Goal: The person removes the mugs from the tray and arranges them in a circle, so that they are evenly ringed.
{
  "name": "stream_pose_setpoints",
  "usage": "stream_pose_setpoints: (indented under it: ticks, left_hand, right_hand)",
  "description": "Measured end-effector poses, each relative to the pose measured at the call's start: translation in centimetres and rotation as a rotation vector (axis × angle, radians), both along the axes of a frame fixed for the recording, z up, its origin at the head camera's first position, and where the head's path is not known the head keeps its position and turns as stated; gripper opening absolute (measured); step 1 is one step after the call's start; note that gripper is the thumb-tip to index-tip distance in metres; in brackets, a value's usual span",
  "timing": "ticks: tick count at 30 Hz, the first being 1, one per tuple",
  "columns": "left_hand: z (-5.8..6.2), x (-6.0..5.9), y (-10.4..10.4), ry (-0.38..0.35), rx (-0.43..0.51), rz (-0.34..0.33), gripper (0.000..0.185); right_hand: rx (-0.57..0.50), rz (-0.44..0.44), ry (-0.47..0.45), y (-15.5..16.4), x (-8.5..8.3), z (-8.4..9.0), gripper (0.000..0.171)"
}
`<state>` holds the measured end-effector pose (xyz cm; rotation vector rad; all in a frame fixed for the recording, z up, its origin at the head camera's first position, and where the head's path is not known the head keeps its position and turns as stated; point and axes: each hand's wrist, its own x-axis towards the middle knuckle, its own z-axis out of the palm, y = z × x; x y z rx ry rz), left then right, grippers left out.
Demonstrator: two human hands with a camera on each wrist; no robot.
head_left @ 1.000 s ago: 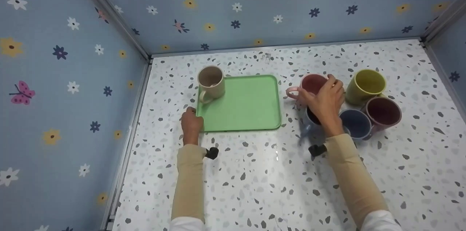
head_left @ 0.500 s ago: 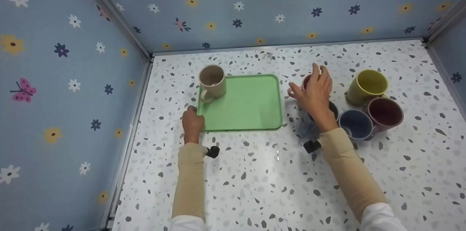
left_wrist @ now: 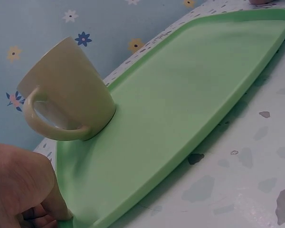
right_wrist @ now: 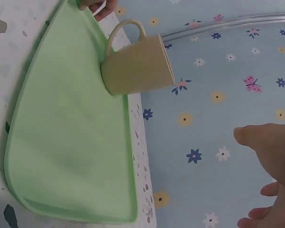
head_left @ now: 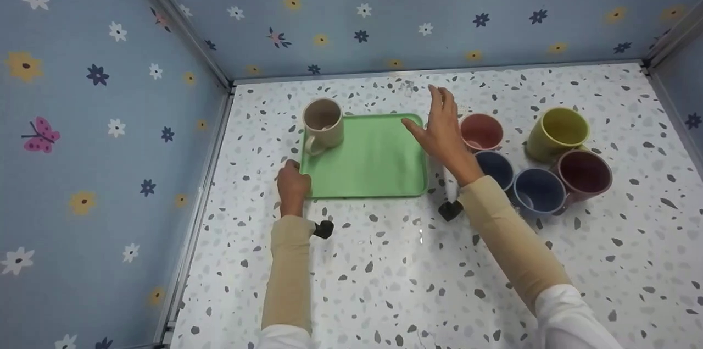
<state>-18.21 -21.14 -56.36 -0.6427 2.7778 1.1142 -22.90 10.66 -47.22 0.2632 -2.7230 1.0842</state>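
In the head view my left hand (head_left: pixel 293 183) grips the left rim of a green tray (head_left: pixel 379 167), near its front corner. The left wrist view has curled fingers (left_wrist: pixel 52 202) at that corner. A beige mug (head_left: pixel 328 136) stands upright on the tray's back left part, its handle toward the front. My right hand (head_left: pixel 446 132) hovers by the tray's right edge, thumb and fingers spread, holding nothing. Just right of it is a pink mug (head_left: pixel 482 133), its handle hidden.
Right of the tray, two blue mugs (head_left: pixel 539 192), a maroon mug (head_left: pixel 585 173) and a yellow mug (head_left: pixel 556 134) stand close together. Flower-patterned walls (head_left: pixel 362 19) bound the speckled table (head_left: pixel 373 277) at the back and sides.
My right hand has left the pink mug and moved left toward the tray, its fingers spreading. The left hand has stayed on the tray's rim.
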Motion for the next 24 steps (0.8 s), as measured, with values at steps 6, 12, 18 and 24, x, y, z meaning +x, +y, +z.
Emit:
stream_pose_setpoints:
  ticks: [6,12,18,24]
  left_hand:
    - [0.0,0.0,0.1,-0.025,0.006,0.021,0.038]
    - [-0.1,-0.1,0.1,-0.032,0.010,0.024,0.037]
    - [-0.1,-0.1,0.1,-0.021,0.006,0.019,0.038]
    - [-0.3,-0.2,-0.1,-0.029,0.003,0.018,0.039]
  right_hand:
    - [-0.126,0.084,-0.022,-1.3,-1.2,-0.7,0.080]
    - [-0.182,0.133,-0.003,-2.7,-1.8,-1.3,0.077]
    - [-0.170,0.181,-0.038,-3.9,-2.3,-1.5,0.078]
    - [-0.133,0.227,-0.047,-5.1,-2.6,-2.0,0.078]
